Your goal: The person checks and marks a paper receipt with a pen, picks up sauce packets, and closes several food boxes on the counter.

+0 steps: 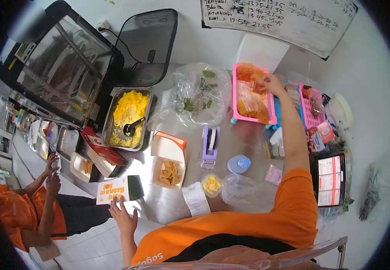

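My right hand [267, 82] reaches into a pink basket [273, 118] of orange sachets [252, 109]; its fingers are blurred over the sachets at the top. My left hand [123, 216] has its fingers spread at the lower edge of a white box [109, 191] with yellow lettering. To the right of that box stands an open carton [162, 148] with fried pieces [169, 173] inside. A receipt [196, 200] and a small tub of yellow food [212, 185] lie near the front edge of the counter.
A metal tray of yellow food [130, 108] with a black scoop, a plastic bag of greens [201, 94], a purple tape dispenser [210, 148] and a blue-capped bottle [239, 164] stand on the counter. A screen [331, 181] is at right. A co-worker [28, 211] stands at left.
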Demonstrator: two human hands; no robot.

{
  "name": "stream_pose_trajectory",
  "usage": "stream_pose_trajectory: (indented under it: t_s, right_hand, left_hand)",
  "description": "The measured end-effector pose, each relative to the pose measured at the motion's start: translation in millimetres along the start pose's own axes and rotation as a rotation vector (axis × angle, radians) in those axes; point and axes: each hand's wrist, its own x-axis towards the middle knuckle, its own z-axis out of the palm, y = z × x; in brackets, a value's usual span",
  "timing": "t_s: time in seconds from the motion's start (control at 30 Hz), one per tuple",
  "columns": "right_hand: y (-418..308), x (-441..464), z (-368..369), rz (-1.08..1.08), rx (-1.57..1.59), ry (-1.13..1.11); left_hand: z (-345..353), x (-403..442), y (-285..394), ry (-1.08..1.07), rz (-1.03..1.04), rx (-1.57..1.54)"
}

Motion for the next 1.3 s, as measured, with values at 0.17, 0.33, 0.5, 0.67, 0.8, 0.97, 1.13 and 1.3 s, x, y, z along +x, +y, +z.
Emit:
stream_pose_trajectory:
  t_s: [0.17,0.33,0.5,0.67,0.8,0.97,1.13,1.3]
  right_hand:
    - [-147.6,-68.0,-42.0,0.052,0.583,-0.025]
    - [-275.7,-138.8,-23.4,0.051,1.032,-0.293]
    - [-381.9,-180.8,16.1,-0.056,1.094,-0.547]
    - [-470.9,-199.2,66.3,-0.118,1.178,-0.805]
    - [-516.7,-203.1,118.1,-0.08,1.15,-0.961]
    - [-553.2,-209.1,172.7,-0.147,0.99,-0.964]
    - [-570.2,-212.6,221.7,-0.423,0.494,-0.725]
    - [-580.8,-200.4,264.1,-0.635,0.203,-0.519]
  left_hand:
    - [3.6,0.0,-10.5,0.062,0.071,-0.047]
    - [3.5,-7.9,-19.5,0.092,0.123,-0.152]
    - [13.1,-17.4,-36.1,0.04,0.133,-0.276]
    - [17.7,-24.6,-47.2,0.048,0.165,-0.315]
    - [22.4,-27.5,-50.7,0.068,0.175,-0.365]
    - [26.3,-27.9,-56.2,0.062,0.173,-0.407]
    - [28.6,-28.2,-58.8,0.045,0.167,-0.403]
    - [32.0,-25.2,-58.4,0.07,0.165,-0.445]
